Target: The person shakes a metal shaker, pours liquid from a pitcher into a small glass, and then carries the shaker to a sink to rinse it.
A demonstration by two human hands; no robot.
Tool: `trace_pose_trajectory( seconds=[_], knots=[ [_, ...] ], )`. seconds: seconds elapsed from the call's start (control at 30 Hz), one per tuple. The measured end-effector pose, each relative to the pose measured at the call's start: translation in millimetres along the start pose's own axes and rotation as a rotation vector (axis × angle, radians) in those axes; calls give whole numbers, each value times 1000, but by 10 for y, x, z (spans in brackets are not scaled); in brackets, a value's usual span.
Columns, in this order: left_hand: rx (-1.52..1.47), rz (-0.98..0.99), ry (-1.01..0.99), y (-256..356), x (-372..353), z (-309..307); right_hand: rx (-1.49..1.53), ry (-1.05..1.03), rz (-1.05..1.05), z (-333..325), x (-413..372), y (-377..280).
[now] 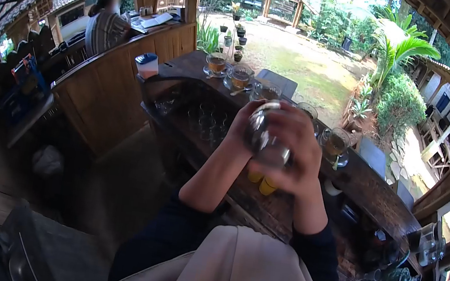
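Observation:
Between my two hands, raised over the wooden counter, is a shiny metal shaker (263, 137), partly smeared by motion. My left hand (244, 121) is closed around its left side. My right hand (300, 149) wraps the right side, its fingers blurred across the upper part. Beyond the hands stand glass cups of brown drink on saucers: one cup (216, 65) at the far end, another cup (240, 76) beside it, and a third cup (335, 142) to the right. Yellow containers (268, 186) show just below my right hand, partly hidden.
The dark wooden counter (379, 201) curves across in front of me. Empty glasses (204, 121) stand on its lower shelf at left. A lidded container (146, 65) sits at the far left corner. Glass jars (430, 244) stand at right. A person (107, 30) sits by another counter.

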State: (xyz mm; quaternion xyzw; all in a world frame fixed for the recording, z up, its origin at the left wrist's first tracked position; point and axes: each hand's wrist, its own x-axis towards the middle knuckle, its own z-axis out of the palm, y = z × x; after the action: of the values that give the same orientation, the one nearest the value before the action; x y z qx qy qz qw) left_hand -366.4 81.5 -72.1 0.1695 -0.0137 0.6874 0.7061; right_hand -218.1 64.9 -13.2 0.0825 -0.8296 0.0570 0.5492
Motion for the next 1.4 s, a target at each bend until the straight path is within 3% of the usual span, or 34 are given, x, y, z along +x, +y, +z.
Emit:
trace_pose_trajectory(
  seconds=[0.07, 0.1, 0.17, 0.2, 0.27, 0.3, 0.33, 0.4, 0.43, 0.47, 0.5, 0.53, 0.57, 0.6, 0.63, 0.67, 0.7, 0.73, 0.77, 0.8, 0.83, 0.87, 0.93, 0.97, 1.0, 1.07, 1.13, 1.17, 1.2, 1.27, 1.3, 1.33, 1.37, 1.4],
  knots=[
    [96, -262, -212, 227, -275, 187, -182, -173, -209, -58, 108, -517],
    [94, -252, -201, 196, -390, 364, -158, 7, -328, 72, 75, -692],
    [571, 461, -704, 143, -541, 675, -58, 217, -809, 298, -60, -662],
    [578, 463, -698, 177, -533, 614, -51, 223, -808, 355, -96, -611],
    [505, 282, -558, 265, -477, 265, 73, 310, -510, 459, -138, -516],
    [75, -18, -159, 354, -397, -188, -10, 124, -362, 403, -133, -359],
    [75, -262, -349, 461, -283, -191, -95, -64, -214, 349, -98, -151],
    [15, 173, 119, 252, -100, -419, 179, 134, 249, 551, -134, 222],
    [247, 213, 164, 164, -97, -238, 153, 136, 252, 488, -129, 165],
    [249, 193, 131, 118, -78, -61, 115, 203, 221, 391, -71, 97],
    [92, 0, -99, 100, -107, 91, 82, 271, 183, 280, -3, 10],
    [-73, -194, -307, 75, -180, 220, 11, 177, 61, 108, 68, -227],
    [131, -170, -224, 47, -244, 378, -120, 5, -26, -96, 84, -490],
    [120, -96, -218, -40, -190, 408, -131, 129, -162, -67, -45, -682],
    [281, 105, -513, -184, -222, 558, -143, 253, -300, -33, -112, -806],
    [437, 312, -807, -318, -263, 698, -159, 251, -299, -57, -93, -758],
    [568, 419, -828, -380, -186, 732, -166, 372, -578, -93, -78, -660],
    [551, 400, -839, -442, -112, 694, -174, 482, -859, -141, -117, -599],
    [502, 257, -678, -505, -9, 564, -252, 469, -591, -206, -226, -627],
    [455, 110, -520, -574, 134, 412, -237, 73, -196, -613, -281, -670],
    [364, -136, -344, -618, 417, 233, -278, 107, 27, -629, -434, -421],
    [12, -558, -407, -638, 574, 94, -215, 73, -11, -752, -412, -96],
    [122, -239, 135, -1136, 464, 288, -60, 301, 562, -795, -533, 88],
    [-103, -412, -196, -1232, 482, 220, -173, 279, 446, -907, -555, -2],
    [-315, -433, -225, -1402, 479, 174, -288, 251, 307, -1032, -535, -112],
    [-791, -1040, -612, -1571, 286, 561, -419, 136, 82, -1202, -337, -691],
    [-105, -671, -481, -1610, 278, 890, -542, 112, -221, -1247, -368, -1086],
    [29, -298, -889, -1727, 217, 1015, -576, 158, -415, -1272, -396, -1168],
    [20, -316, -900, -1821, 156, 1048, -597, 155, -413, -1332, -467, -1150],
    [19, -368, -874, -1955, 29, 1060, -509, 354, -549, -1419, -698, -1083],
    [-75, -604, -423, -2089, 266, 614, -518, 208, -336, -1698, -794, -1104],
    [-124, -756, -419, -2224, 513, 547, -599, 213, -140, -1813, -866, -1011],
    [158, -547, -438, -2425, 577, 427, -508, 319, -73, -1925, -919, -759],
    [430, -326, -456, -2625, 588, 377, -516, 360, 277, -2044, -1014, -699]
  ],
)
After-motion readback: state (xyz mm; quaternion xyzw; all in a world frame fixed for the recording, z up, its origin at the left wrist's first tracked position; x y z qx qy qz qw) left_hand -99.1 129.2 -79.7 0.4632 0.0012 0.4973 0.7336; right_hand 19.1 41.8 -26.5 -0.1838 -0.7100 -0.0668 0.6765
